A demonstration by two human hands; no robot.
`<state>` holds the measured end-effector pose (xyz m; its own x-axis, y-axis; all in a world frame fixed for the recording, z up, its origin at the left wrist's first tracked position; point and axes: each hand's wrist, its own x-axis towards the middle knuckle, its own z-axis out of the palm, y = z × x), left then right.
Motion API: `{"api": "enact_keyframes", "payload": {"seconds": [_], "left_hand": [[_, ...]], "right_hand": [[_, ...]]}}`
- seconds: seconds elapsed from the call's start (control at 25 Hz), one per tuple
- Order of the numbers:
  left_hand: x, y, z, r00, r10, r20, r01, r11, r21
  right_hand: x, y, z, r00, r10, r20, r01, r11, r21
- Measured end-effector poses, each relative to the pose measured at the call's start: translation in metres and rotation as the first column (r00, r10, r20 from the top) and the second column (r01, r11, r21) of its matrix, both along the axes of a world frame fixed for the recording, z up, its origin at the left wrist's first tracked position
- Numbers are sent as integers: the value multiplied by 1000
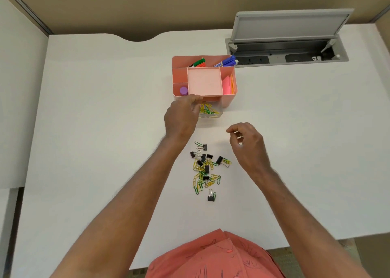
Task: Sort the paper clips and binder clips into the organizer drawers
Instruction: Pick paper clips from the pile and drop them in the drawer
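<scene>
Hiding part of the clear drawer point(212, 114), left hand point(181, 117) hovers.

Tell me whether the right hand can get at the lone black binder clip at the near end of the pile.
Probably yes. The right hand hovers over bare table just right of the pile, seemingly holding nothing, and the binder clip lies in the open beside one green paper clip. The left hand is away at the drawer.

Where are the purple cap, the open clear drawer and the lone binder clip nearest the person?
purple cap point(183, 90), head view, its top.
clear drawer point(218, 114), head view, front right corner.
binder clip point(210, 198), head view, black body.
</scene>
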<state>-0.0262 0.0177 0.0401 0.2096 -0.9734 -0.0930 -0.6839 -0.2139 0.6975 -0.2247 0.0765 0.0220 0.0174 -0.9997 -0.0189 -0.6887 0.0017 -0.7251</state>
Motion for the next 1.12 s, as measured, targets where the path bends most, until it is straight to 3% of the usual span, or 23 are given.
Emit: {"api": "enact_keyframes", "payload": {"seconds": [0.12, 0.2, 0.32, 0.48, 0.6, 1.12], "left_hand": [[6, 35, -7, 995, -23, -97, 14, 996, -92], [9, 73, -18, 991, -8, -131, 3, 999, -42], [11, 132, -42, 987, -4, -159, 20, 995, 101], [7, 191, -73, 983, -122, -137, 155, 953, 260], [-3, 204, -79, 968, -250, -29, 248, 925, 289], [-8, 179, -74, 966, -231, 117, 181, 926, 330]], "right_hand": [[-9, 24, -15, 997, -77, 26, 73, 989, 131], [-13, 43, -30, 998, -54, -35, 61, 962, 265], [-14, 72, -44, 977, 104, -186, -30, 931, 364], [0, 92, -42, 928, 232, -292, -121, 928, 353], [10, 95, -43, 897, 286, -338, -160, 921, 354], [25, 99, -48, 960, 211, -183, -141, 932, 335]]}}
